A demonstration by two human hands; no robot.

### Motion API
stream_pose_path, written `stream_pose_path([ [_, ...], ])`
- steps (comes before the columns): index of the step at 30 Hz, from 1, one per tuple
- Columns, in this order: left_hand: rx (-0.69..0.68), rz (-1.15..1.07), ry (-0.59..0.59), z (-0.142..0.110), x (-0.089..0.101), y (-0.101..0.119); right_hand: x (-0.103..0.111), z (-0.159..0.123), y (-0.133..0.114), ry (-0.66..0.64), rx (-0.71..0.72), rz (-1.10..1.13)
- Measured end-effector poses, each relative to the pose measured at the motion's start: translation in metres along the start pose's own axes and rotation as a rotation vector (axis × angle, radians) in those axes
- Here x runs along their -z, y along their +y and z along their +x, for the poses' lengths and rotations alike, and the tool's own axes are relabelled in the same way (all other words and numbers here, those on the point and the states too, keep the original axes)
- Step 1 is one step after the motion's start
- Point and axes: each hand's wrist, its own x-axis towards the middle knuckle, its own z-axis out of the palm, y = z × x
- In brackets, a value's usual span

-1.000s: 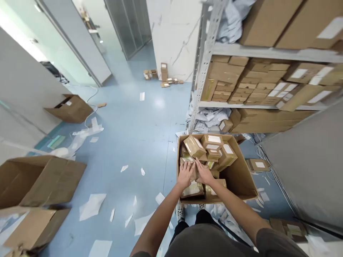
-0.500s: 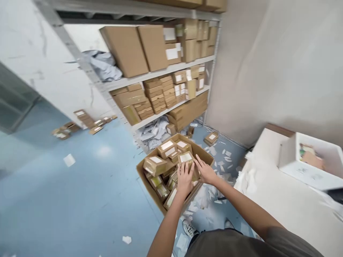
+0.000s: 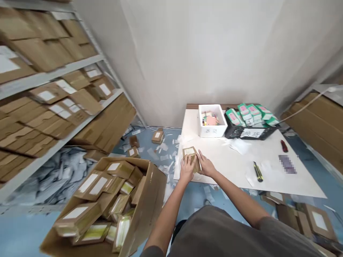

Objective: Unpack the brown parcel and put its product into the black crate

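Note:
A small brown cardboard box (image 3: 191,153) with a white label is held between both hands over the near left corner of a white table (image 3: 235,167). My left hand (image 3: 186,169) grips its left side with curled fingers. My right hand (image 3: 205,166) grips its right side. Low on the left, a large open carton (image 3: 150,189) on the floor is filled with several similar labelled boxes.
On the table stand a white bin (image 3: 211,121) and a black crate of green packets (image 3: 250,119), with a utility knife (image 3: 257,171) and a red tool (image 3: 284,145). Shelving (image 3: 53,107) packed with cartons runs along the left. Paper scraps and boxes litter the blue floor.
Both hands have lifted one small box out of the carton and carried it rightward to the white table. The view has swung from the shelves to the table.

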Motion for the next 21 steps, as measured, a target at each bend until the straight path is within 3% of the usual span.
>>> stream_pose_path([
  [3,-0.09,-0.028,-0.035,0.042,-0.046,0.055,0.0,-0.042,0.068,0.047,-0.137,-0.026],
  [5,-0.126,-0.061,-0.124,0.056,-0.075,0.081,-0.006,-0.068,0.103,0.022,-0.227,-0.018],
  [9,-0.2,-0.165,-0.516,0.059,-0.116,0.101,-0.02,-0.112,0.149,-0.192,-0.352,0.092],
  [11,-0.182,-0.208,-0.628,0.055,-0.124,0.101,-0.023,-0.125,0.162,-0.233,-0.357,0.138],
  [15,-0.078,-0.247,-0.55,0.055,-0.126,0.1,-0.024,-0.127,0.173,-0.19,-0.436,0.161],
  [18,0.098,-0.298,-0.487,0.061,-0.13,0.104,-0.029,-0.123,0.174,-0.168,-0.541,0.206],
  [21,0.205,-0.474,-0.484,0.068,-0.139,0.11,-0.038,-0.122,0.173,-0.141,-0.527,0.313],
])
